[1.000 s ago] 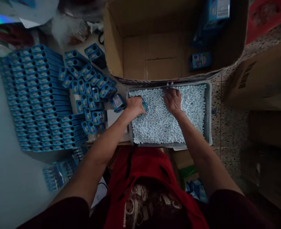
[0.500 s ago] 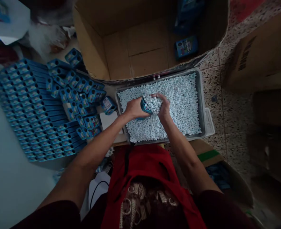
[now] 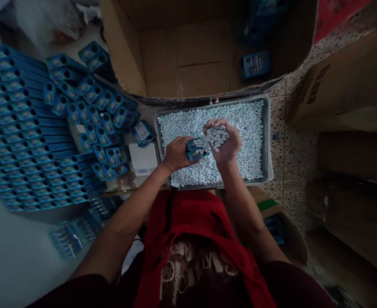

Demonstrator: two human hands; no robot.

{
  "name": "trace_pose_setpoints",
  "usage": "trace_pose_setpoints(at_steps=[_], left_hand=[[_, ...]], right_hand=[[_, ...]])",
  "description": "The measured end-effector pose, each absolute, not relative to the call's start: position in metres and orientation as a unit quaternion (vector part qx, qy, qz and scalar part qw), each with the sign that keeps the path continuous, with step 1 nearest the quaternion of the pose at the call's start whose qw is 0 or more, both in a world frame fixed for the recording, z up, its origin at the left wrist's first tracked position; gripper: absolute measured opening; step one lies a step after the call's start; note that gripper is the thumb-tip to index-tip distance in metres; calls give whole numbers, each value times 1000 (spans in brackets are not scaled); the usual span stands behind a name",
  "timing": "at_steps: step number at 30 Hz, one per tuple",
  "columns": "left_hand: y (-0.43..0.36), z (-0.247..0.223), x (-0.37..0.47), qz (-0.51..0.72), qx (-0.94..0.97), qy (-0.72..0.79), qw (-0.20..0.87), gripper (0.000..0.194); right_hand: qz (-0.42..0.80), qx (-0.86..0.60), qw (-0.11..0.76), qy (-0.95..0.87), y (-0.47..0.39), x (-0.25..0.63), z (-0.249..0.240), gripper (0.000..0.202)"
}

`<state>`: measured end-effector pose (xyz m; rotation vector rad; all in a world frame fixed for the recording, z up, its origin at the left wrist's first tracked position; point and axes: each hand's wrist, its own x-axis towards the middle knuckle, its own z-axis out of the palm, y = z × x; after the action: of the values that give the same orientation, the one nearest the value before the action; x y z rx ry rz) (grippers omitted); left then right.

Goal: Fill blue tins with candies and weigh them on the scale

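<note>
My left hand [image 3: 178, 155] is closed around a small blue carton [image 3: 193, 155], tilted with its end toward my other hand; it may be a pair pressed together. Cupped beside it, my right hand [image 3: 228, 145] holds a heap of small white pellets [image 3: 216, 137]. Some pellets lie between the palm and the carton's end, where the opening is mostly covered. Both hands are over a grey metal tray [image 3: 266, 141] filled with the same pellets. A single blue carton [image 3: 142, 133] stands just left of the tray.
Rows of blue cartons [image 3: 25, 128] are stacked at the left, with looser ones [image 3: 92, 115] nearer the tray. Behind the tray stands a big open cardboard box [image 3: 201, 81] with a few blue cartons [image 3: 255, 64] inside. A white lid-like piece [image 3: 143, 156] lies left. More cardboard boxes [image 3: 342, 81] are at right.
My right hand has moved slightly right and turned its palm up more, showing the heaped pellets. The left hand keeps its hold on the carton. The view has shifted a little.
</note>
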<state>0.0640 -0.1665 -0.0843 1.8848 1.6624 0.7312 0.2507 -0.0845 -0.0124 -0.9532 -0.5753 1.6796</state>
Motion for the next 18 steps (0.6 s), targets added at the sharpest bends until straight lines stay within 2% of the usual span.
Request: trace_pose_setpoints(at_steps=[4, 10, 13, 18], left_hand=[[-161, -87, 63, 295, 693, 623, 211, 79], [-149, -87, 63, 304, 724, 583, 209, 69], [-147, -91, 67, 321, 712, 586, 216, 70], [-149, -94, 64, 295, 698, 605, 245, 72]], right_hand=[[698, -371, 554, -261, -82, 246, -11, 43], [662, -386, 543, -345, -79, 245, -16, 59], [630, -379, 546, -402, -87, 243, -25, 58], [601, -358, 480, -530, -114, 255, -40, 55]])
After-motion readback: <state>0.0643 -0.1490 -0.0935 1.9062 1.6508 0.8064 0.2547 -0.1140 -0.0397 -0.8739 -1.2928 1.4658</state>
